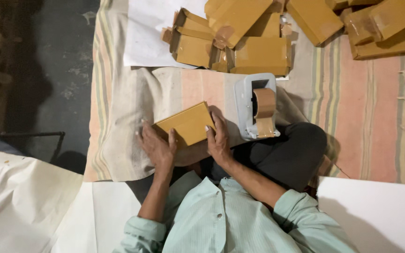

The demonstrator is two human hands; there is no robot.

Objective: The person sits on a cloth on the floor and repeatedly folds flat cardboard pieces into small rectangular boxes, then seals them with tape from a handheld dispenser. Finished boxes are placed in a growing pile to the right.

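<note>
A small flat brown cardboard box [188, 122] rests on a beige cloth [132, 107] in front of me. My left hand [156, 146] grips its near left corner, thumb on top. My right hand [218, 139] holds its right end, fingers laid along the edge. Just to the right of that hand stands a grey tape dispenser [256, 105] carrying a roll of brown tape, a strip hanging over its front.
A heap of taped brown boxes [240, 42] lies at the far side on a striped mat [366, 117], more at the top right [383, 26]. White sheets lie at the near left [24, 206] and near right [376, 215]. Dark floor on the left.
</note>
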